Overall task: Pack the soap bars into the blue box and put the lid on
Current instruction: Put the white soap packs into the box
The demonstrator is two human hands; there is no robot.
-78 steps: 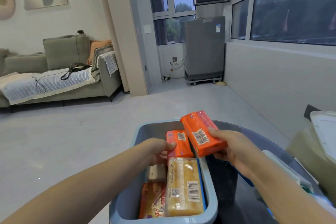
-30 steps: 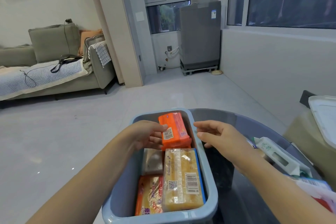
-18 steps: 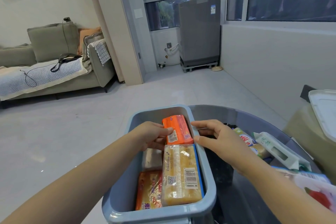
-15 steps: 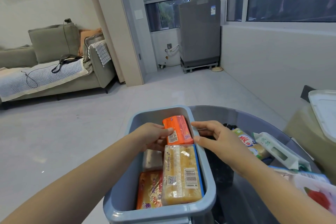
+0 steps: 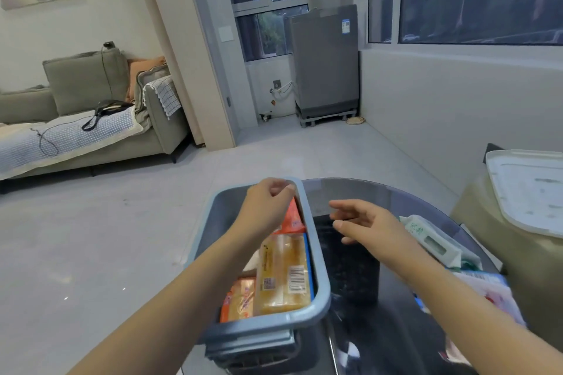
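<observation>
The blue box stands on the left part of a round glass table. Inside lie an orange soap bar at the far end, a long yellow soap pack, an orange-yellow pack and a pale bar. My left hand hovers over the box's far end with its fingers curled, and I see nothing in it. My right hand is just right of the box, above the table, fingers spread and holding nothing. A white lid lies far right.
A wet-wipes pack and some colourful packets lie on the table's right side. The white lid rests on a beige seat. Beyond the table are bare floor, a sofa on the left and a grey appliance.
The second orange bar went from my right hand into the box's far end. Since then my left hand has let go and risen, and my right hand has drawn away to the right.
</observation>
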